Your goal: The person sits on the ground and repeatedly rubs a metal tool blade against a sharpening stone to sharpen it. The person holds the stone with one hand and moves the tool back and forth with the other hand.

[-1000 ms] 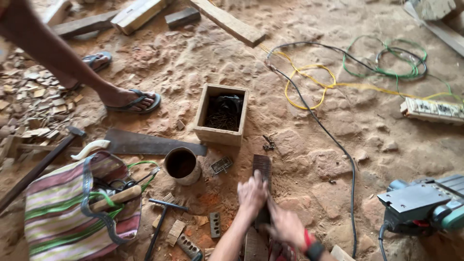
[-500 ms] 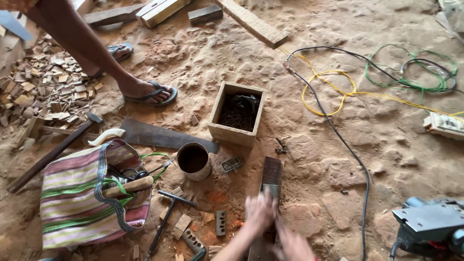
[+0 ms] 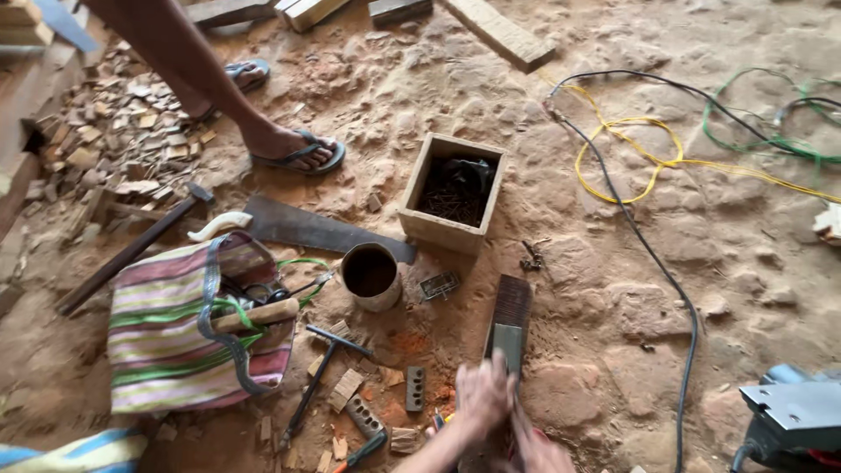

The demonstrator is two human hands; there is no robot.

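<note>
Left hand (image 3: 484, 394) presses blade (image 3: 507, 343) flat on stone (image 3: 511, 308); right hand (image 3: 539, 451) grip unclear; keep angle steady, strokes even

Head camera, steeply downward, near sandy ground (image 3: 666, 289).

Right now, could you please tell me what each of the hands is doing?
Left hand: pressed on a flat metal blade lying on the dark stone; grip unclear.
Right hand: blurred at the frame edge; cannot be told.
</note>
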